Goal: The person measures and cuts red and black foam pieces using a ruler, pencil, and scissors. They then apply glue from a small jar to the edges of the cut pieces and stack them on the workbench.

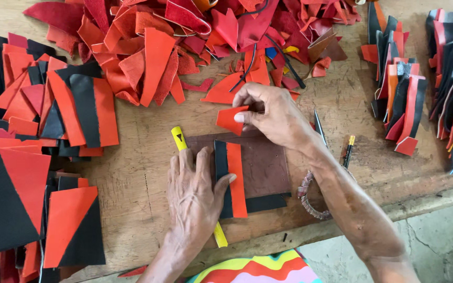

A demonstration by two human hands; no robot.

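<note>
My left hand (194, 194) lies flat on the wooden table (148, 157), its thumb pressing a joined black-and-orange strip (230, 178) that rests on a dark brown board (260, 165). A yellow tool (179, 138) runs under that hand and sticks out at both ends. My right hand (273, 112) pinches a small orange leather scrap (232, 119) between thumb and fingers, just above the top edge of the board.
A big heap of red and orange scraps (184, 36) covers the back of the table. Stacks of joined black-and-orange pieces (32, 157) sit at the left, sorted piles (425, 84) at the right. A blade (319, 127) and pen (348, 151) lie beside my right wrist.
</note>
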